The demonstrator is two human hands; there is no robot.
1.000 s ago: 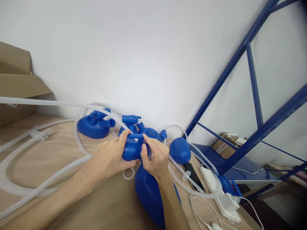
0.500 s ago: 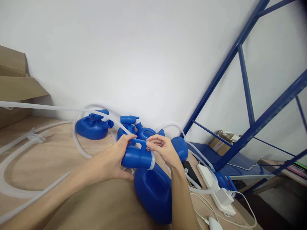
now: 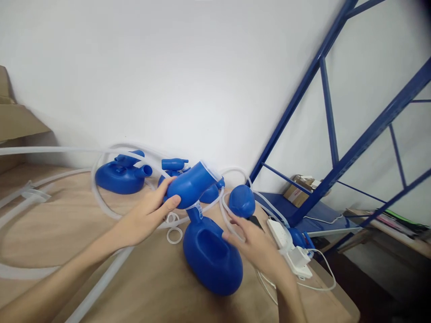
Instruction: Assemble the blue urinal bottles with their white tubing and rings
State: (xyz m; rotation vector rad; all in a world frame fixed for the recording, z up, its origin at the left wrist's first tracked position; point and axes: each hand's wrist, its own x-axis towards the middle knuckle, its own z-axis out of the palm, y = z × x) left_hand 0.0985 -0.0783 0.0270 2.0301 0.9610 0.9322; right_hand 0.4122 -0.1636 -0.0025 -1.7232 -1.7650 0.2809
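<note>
My left hand (image 3: 158,206) is closed around a blue plastic spout piece (image 3: 190,185), its thumb along the near side. The piece tilts up to the right, and a white ring edges its wide end. Below it a blue jug-like bottle (image 3: 213,260) with a recessed side lies on the table, its neck (image 3: 195,214) pointing up toward the spout piece. Whether the two touch, I cannot tell. My right hand (image 3: 254,242), slightly blurred, is open beside the bottle's right side with nothing visible in it.
More blue bottles (image 3: 119,177) stand along the wall, and a rounded blue one (image 3: 242,200) lies right. Clear hoses (image 3: 101,282) cross the table, with loose white rings (image 3: 174,235). A power strip (image 3: 292,251) with cables is at the right edge, beside a blue metal rack (image 3: 299,103).
My left hand has turned the spout piece so its ringed end points up and right. My right hand has let go of it and moved down and right. The view has shifted slightly right.
</note>
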